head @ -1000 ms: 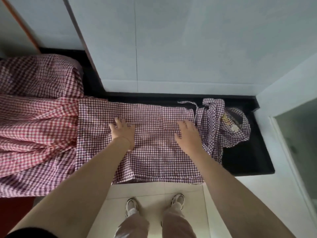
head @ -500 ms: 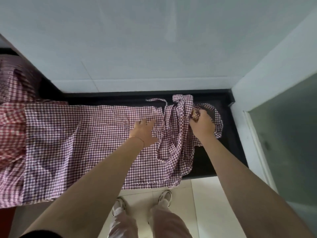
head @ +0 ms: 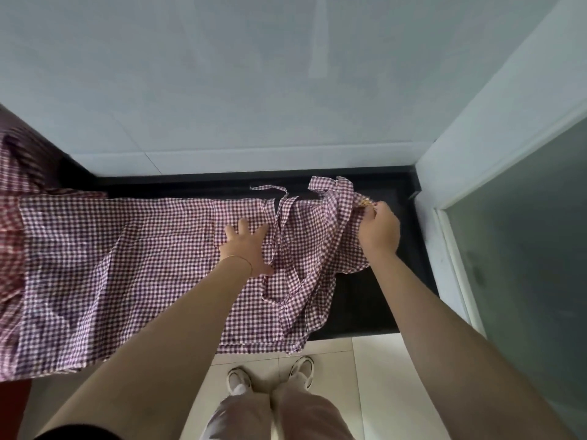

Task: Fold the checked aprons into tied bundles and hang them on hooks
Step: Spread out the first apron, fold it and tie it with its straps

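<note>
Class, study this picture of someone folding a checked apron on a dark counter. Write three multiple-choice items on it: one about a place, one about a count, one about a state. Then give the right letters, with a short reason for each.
1. Where does the left hand rest?
A. flat on the apron spread over the counter
B. on the wall
C. on the floor

2. How many shoes show on the floor tiles?
A. none
B. two
C. four

3. What is the right hand doing?
A. lying open on the bare counter
B. hanging at the person's side
C. pinching the bunched end of the apron

Answers:
1 A, its fingers are spread on the checked cloth near the middle of the picture.
2 B, one pale pair stands below the counter's edge.
3 C, its fingers are curled round gathered cloth at the apron's right end.
</note>
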Action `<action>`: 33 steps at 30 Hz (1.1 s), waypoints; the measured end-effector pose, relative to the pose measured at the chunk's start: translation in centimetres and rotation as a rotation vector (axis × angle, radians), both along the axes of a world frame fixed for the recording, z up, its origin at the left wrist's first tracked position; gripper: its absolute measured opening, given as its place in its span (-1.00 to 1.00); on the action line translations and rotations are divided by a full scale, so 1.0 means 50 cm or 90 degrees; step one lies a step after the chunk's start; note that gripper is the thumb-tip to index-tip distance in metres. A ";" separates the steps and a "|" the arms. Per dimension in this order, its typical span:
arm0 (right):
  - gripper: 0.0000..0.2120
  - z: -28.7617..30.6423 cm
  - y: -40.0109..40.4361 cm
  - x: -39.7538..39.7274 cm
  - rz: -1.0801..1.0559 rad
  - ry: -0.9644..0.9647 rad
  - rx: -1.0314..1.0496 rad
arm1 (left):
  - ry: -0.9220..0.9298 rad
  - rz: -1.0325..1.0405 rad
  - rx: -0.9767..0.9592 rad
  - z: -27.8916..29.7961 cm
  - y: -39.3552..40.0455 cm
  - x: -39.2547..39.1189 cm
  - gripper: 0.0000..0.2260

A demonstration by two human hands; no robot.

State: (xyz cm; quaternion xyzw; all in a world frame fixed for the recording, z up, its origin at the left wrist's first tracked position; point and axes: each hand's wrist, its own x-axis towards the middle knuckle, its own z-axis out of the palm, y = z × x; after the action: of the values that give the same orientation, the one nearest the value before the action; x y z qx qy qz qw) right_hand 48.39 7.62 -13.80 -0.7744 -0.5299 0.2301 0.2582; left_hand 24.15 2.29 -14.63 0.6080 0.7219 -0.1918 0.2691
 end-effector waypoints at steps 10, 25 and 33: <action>-0.83 -0.012 0.010 0.010 -0.006 -0.069 -0.048 | 0.007 0.064 0.027 -0.057 0.005 -0.118 -0.46; -0.82 -0.005 -0.007 0.004 -0.075 0.173 -0.219 | -0.023 0.220 0.085 -0.007 0.003 -0.060 -0.64; -0.60 0.048 0.027 0.089 -0.376 0.096 0.044 | -0.037 0.267 0.119 -0.037 -0.009 -0.092 -0.55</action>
State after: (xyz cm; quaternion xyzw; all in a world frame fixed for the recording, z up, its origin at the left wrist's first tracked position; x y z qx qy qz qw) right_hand 52.85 8.96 -11.39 -0.8665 -0.2686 0.1838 0.3785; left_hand 19.55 1.86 -16.48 0.4718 0.8393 -0.0464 0.2660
